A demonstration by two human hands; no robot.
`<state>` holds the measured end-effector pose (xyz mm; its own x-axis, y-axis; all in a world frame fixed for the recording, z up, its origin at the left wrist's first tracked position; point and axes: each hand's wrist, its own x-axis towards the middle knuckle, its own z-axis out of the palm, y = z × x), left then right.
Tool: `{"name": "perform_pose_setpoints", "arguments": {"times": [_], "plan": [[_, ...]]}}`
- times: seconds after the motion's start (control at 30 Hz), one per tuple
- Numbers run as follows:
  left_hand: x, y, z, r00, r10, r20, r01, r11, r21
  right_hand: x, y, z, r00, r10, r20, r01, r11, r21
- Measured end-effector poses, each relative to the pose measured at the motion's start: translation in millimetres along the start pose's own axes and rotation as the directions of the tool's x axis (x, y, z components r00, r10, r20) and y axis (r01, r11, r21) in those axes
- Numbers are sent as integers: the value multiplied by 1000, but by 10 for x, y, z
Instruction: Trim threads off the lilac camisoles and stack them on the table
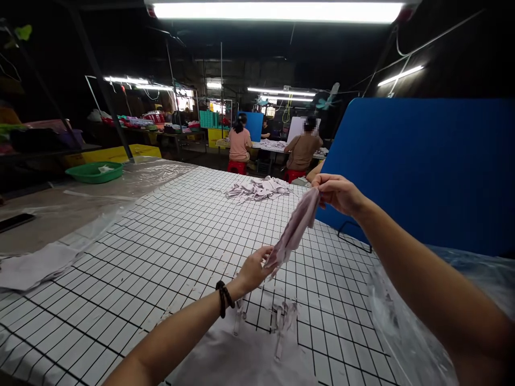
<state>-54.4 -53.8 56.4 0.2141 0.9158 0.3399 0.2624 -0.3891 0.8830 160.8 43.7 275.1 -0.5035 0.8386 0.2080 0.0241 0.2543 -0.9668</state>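
A pale mauve piece of cloth [296, 222] is stretched slantwise between my two hands above the gridded tabletop [181, 236]. My right hand [336, 192] pinches its upper end, near the blue panel. Lower down, my left hand [257, 268], with dark beads at the wrist, grips the other end. Below my hands, fabric strips [284, 321] lie by a larger piece of the same pale cloth [241, 359] at the near edge. Farther off on the table sits a heap of loose mauve cloth pieces [261, 188].
A blue panel [426, 171] stands upright at the right, with clear plastic sheeting [406, 321] below it. On the left are a green basin [95, 172], a dark phone-like object [16, 221] and a stack of pale cloth [36, 264]. Several people sit at a farther table.
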Motion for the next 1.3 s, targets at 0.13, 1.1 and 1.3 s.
{"name": "perform_pose_setpoints", "arguments": {"times": [0.13, 1.1, 1.3], "plan": [[72, -10, -103, 998, -46, -46, 35, 977, -211, -80, -27, -99, 1000, 0, -4, 0, 1000, 28], [1394, 688, -1336, 949, 194, -247, -110, 942, 316, -517, 746, -532, 963, 269, 26, -230, 866, -445], [1546, 740, -1376, 992, 5, -125, -11, 999, -46, -296, 539, -703, 978, 204, -47, -201, 850, -487]]}}
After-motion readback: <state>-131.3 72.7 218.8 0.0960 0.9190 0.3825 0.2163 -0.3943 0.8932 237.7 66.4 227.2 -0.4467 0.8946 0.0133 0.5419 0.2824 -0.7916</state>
